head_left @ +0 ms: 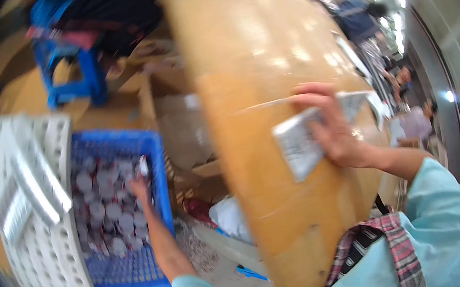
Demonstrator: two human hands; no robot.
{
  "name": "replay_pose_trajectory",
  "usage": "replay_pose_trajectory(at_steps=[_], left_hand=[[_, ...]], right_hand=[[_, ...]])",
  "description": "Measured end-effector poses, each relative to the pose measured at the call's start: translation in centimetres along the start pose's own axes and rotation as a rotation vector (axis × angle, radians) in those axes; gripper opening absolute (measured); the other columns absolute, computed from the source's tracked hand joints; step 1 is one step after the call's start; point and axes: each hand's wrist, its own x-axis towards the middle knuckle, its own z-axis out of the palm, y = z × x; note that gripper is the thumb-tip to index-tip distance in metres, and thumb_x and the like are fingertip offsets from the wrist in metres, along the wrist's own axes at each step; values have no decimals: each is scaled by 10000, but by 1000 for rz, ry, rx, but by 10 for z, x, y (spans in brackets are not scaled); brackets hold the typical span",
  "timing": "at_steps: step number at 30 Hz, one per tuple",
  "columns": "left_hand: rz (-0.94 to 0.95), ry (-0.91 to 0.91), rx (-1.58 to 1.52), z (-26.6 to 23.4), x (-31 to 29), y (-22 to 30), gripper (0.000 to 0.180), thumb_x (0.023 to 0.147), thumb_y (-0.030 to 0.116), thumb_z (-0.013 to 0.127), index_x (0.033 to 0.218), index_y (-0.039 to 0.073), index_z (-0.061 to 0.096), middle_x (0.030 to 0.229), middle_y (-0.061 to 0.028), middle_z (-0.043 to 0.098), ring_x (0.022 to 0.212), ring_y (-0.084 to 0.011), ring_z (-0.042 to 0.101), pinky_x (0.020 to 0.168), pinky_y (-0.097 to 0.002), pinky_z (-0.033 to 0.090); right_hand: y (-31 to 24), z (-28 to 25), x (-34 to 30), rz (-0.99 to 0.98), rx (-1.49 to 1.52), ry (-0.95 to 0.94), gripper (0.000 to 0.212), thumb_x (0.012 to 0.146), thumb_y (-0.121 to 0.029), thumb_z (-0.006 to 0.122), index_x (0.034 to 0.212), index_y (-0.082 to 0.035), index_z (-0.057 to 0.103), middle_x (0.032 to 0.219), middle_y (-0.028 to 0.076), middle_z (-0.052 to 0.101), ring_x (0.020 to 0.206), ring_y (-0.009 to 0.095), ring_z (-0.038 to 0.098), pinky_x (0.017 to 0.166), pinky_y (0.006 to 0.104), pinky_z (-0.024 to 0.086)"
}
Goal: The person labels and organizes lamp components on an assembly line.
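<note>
My left hand (140,188) reaches down into a blue plastic basket (162,222) on the left. Its fingers are closed at a small shiny silver-and-red piece (143,165) near the basket's far right corner. Many small round pieces (112,211) with pale grey tops and touches of red fill the basket. Over the table, my right hand (333,133) grips a flat whitish printed packet (299,145) between thumb and fingers. Another pale printed sheet or packet (354,105) shows behind that hand, partly covered by it.
The long yellow-brown table (240,43) runs away from me. A white perforated panel (43,267) beside the basket carries silvery strips (36,175). Cardboard boxes (181,126) and a blue stool (74,88) stand beyond. Another person (114,13) sits at the far left.
</note>
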Motion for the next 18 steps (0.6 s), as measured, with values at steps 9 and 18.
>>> replay_pose_trajectory(at_steps=[9, 18], left_hand=[[-139, -143, -833, -84, -108, 123, 212, 943, 237, 577, 874, 57, 489, 639, 42, 456, 531, -42, 392, 456, -227, 268], [117, 93, -250, -274, -216, 290, 237, 946, 278, 590, 920, 46, 550, 646, 33, 453, 556, -60, 396, 469, -218, 300]], right_hand=[[13, 3, -9, -94, 38, 143, 441, 810, -44, 557, 1237, -69, 450, 1194, 149, 425, 1165, 337, 395, 1009, 447, 325], [29, 13, -19, -222, 6, 375, 351, 781, -71, 537, 1127, -21, 501, 1141, 158, 460, 1112, 337, 426, 995, 431, 326]])
